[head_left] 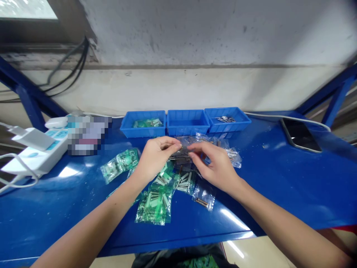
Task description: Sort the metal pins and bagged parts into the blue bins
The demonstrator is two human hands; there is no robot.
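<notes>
A: From my remote station, where do the hands work relative to the middle bin (188,118)?

B: I see both in front of it, on its near side. The left hand (156,156) has thumb and forefinger pressed together; what lies between them, if anything, is too small for me to tell. The right hand (216,163) curls its thumb and fingers inward; I cannot tell whether they pinch anything.

A: And the packets?

B: Clear packets (235,156) of metal pins lie in front of the middle bin, around and beneath the fingertips, partly hidden from me by the right hand. Green packets (154,204) spread farther forward and to the bin's left; the left forearm crosses above some of them.

A: What surrounds the work?

B: Adjoining the middle bin, I note the left bin (142,132), containing green packets, and the right bin (232,128), containing loose pins. Well to the middle bin's left is a power strip (33,160) bearing a white charger (36,139); well to its right lies a phone (302,136).

A: Any obstruction?

B: Some clear packets lie between the hands and the middle bin's front wall.
</notes>
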